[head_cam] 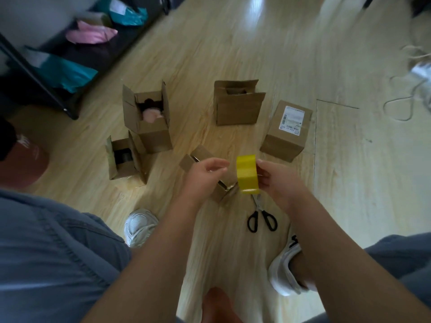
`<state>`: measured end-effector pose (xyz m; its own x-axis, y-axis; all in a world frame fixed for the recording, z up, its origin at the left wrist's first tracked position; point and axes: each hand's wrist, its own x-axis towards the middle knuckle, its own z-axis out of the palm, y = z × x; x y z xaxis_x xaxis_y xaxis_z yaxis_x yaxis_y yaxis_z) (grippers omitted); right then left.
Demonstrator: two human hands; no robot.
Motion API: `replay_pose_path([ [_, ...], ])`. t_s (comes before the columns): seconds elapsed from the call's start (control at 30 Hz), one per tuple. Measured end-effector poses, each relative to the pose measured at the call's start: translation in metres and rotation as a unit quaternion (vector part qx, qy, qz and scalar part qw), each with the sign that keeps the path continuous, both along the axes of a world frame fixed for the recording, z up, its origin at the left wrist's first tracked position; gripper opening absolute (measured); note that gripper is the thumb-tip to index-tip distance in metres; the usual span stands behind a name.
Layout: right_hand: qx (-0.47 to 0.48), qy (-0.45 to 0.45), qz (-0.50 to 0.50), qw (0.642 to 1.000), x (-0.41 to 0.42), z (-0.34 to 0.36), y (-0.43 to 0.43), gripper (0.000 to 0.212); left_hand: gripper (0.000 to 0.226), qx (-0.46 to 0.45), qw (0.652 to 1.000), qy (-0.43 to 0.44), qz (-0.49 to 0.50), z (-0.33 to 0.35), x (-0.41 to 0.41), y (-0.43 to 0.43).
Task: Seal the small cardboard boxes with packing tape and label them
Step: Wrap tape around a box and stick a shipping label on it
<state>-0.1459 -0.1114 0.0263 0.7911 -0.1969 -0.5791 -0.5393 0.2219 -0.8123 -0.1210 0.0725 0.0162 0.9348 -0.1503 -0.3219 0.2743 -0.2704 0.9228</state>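
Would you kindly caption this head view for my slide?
Among small cardboard boxes, the right hand grips a yellow tape roll, left hand curled beside it, scissors on the floor.

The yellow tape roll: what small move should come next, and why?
Probably draw out a strip toward the left hand. The right hand grips the yellow tape roll above a box whose flap stands loose; scissors lie ready.

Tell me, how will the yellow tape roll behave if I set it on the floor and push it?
The yellow tape roll is round, so on its edge it would probably roll across the smooth wooden floor; laid flat it should only slide. The right hand holds it by the fingers, so it is likely light.
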Motion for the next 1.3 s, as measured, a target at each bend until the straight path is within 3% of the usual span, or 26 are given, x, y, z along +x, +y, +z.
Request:
replay_pose_path([
  [0.1,0.058,0.022,-0.001,0.998,0.001,0.000,0.002,0.028,0.025,-0.007,0.999,-0.004,-0.043,0.006,-0.006,0.002],
  [0.23,0.106,0.037,0.013,0.994,0.001,0.000,0.001,0.038,0.052,0.016,0.998,-0.004,-0.062,0.003,-0.006,-0.003],
  [0.33,0.116,0.035,0.048,0.992,0.002,-0.003,0.001,0.038,0.054,0.004,0.998,0.002,-0.063,-0.003,-0.007,-0.007],
  [0.63,0.066,-0.013,0.081,0.994,0.002,-0.013,0.002,0.018,0.041,-0.041,0.999,0.023,-0.025,-0.005,-0.006,-0.009],
  [0.8,-0.064,-0.038,0.141,0.987,-0.001,-0.018,0.005,0.032,0.020,-0.080,0.993,0.056,0.059,-0.012,0.002,-0.002],
  [1.03,-0.133,-0.037,0.247,0.959,-0.002,-0.020,0.012,0.040,0.019,-0.100,0.987,0.086,0.089,-0.015,0.008,0.001],
  [1.3,-0.109,-0.048,0.198,0.973,0.000,-0.022,0.011,0.021,0.036,-0.082,0.989,0.075,0.101,-0.013,0.005,0.001],
])
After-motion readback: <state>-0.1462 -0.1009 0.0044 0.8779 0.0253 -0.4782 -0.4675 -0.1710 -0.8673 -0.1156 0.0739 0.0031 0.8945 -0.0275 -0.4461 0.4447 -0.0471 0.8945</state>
